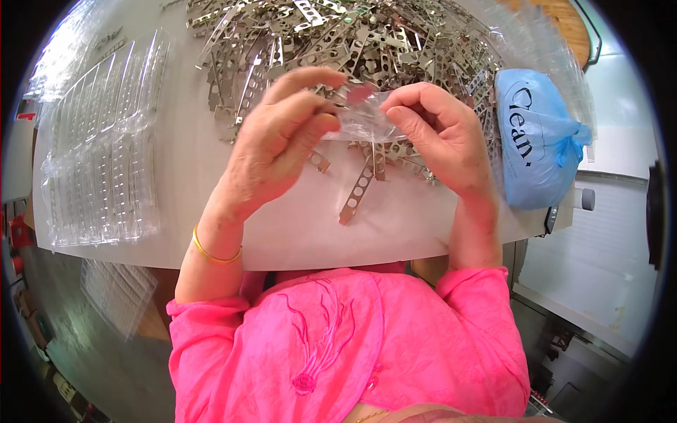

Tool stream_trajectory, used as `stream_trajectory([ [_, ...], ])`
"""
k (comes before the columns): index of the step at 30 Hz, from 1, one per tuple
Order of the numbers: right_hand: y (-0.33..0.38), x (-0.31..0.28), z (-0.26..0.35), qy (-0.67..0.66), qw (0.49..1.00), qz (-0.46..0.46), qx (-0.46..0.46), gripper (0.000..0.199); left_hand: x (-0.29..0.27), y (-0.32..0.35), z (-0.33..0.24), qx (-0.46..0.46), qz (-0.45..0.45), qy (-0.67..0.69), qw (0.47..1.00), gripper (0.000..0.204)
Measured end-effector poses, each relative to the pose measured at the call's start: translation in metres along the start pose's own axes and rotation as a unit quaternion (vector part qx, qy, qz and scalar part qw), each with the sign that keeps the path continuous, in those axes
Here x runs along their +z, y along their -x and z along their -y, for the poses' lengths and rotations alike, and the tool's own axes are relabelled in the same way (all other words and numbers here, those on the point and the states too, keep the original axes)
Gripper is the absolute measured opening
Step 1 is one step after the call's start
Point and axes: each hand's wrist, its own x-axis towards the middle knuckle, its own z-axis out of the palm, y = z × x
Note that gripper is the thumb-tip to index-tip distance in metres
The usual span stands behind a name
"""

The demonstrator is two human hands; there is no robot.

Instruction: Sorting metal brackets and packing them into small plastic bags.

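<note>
A small clear plastic bag [368,125] is stretched between my two hands, over the near edge of the metal heap. My left hand [278,137] is closed at the bag's left end, its thumb near the bent fingers. At the other end, my right hand [446,134] pinches the bag between thumb and forefinger. A reddish patch shows at the bag's top; whether it is print or something behind is unclear. Just below the bag, a flat metal strip with round holes [357,192] lies on the white table [303,236].
A big heap of perforated metal strips [352,42] covers the table's far middle. Clear plastic trays [106,155] are stacked at the left. On the right sits a tied blue plastic bag [536,141], with more clear plastic [553,53] behind it. Below the table's left edge is another clear tray [120,292].
</note>
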Motion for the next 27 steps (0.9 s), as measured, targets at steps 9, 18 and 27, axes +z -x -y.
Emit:
stream_trajectory([
  [9, -0.006, 0.017, 0.011, -0.159, 0.984, 0.06, 0.054, 0.013, 0.006, 0.008, 0.0, -0.086, 0.003, 0.125, 0.988, 0.013],
  [18, -0.002, 0.02, 0.005, -0.129, 0.99, 0.014, 0.061, 0.012, 0.006, 0.008, 0.009, -0.071, -0.054, 0.088, 0.992, 0.018],
  [27, -0.002, 0.044, -0.005, -0.201, 0.977, -0.004, 0.075, 0.013, 0.01, 0.007, 0.008, -0.097, -0.042, 0.166, 0.98, 0.018],
])
